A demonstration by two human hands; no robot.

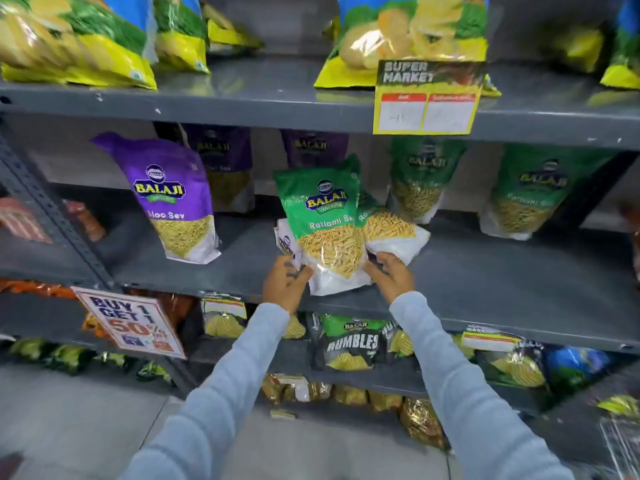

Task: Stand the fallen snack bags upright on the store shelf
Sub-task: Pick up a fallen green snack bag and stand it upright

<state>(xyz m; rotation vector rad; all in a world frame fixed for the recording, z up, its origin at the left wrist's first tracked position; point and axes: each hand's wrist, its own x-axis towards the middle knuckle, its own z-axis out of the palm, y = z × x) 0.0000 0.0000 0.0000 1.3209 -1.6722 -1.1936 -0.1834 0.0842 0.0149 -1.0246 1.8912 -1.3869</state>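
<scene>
A green Ratlami Sev bag (323,223) stands nearly upright, leaning slightly left, at the front of the grey middle shelf (485,271). My left hand (285,282) grips its lower left corner and my right hand (389,277) holds its lower right side. Behind it on the right a second green bag (391,230) lies tilted on the shelf. A white-and-purple bag (285,242) peeks out behind the held bag's left edge, mostly hidden.
A purple Aloo Sev bag (173,199) stands upright at left. More purple bags (221,161) and green bags (424,178) stand at the back. A price sign (427,98) hangs from the shelf above. Rumbles bags (349,344) fill the lower shelf.
</scene>
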